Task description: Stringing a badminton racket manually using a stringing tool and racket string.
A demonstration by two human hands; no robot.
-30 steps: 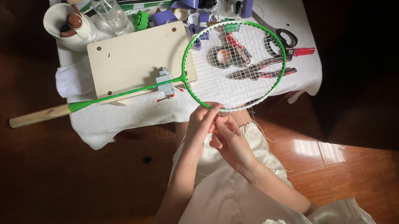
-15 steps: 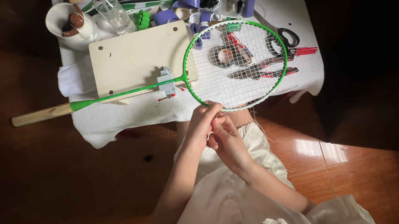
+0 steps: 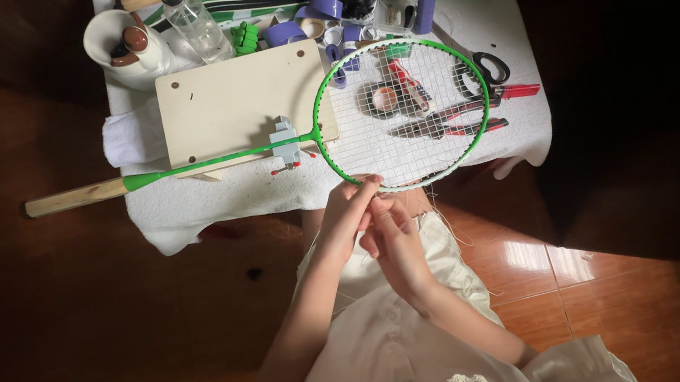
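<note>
Racket (image 3: 323, 136): a thin green oval frame strung with a fine white grid, on a slim green shaft ending in a bare wooden grip. It is laid across a white towelled table (image 3: 209, 202), the shaft held in a small grey clamp (image 3: 284, 142) on a pale board (image 3: 234, 99). The near rim is touched by the left hand (image 3: 349, 207), fingertips pinched together there. The right hand (image 3: 392, 232) is pressed beside it, fingers curled; what is gripped cannot be told. Loose string (image 3: 448, 224) hangs below.
</note>
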